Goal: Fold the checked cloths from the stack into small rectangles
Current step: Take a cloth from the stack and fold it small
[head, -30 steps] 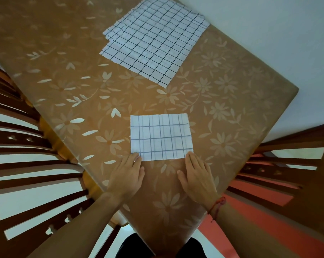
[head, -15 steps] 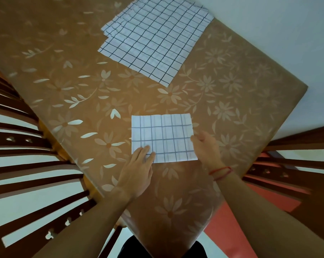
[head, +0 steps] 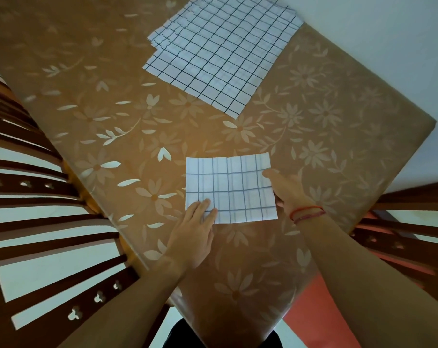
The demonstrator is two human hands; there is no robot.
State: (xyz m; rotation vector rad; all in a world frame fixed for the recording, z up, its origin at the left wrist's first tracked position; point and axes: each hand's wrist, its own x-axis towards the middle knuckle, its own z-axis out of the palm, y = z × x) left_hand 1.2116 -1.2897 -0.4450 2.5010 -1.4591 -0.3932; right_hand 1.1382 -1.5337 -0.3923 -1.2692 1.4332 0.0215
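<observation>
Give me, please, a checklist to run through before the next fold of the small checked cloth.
1. Left hand presses the white folded checked cloth at its near-left corner: ok.
2. Right hand pinches its right edge: ok.
3. All layers caught in that pinch: cannot tell.
4. Cloth lies flat on the brown flowered table: ok.
5. Stack of unfolded checked cloths lies apart, farther back: ok.
</observation>
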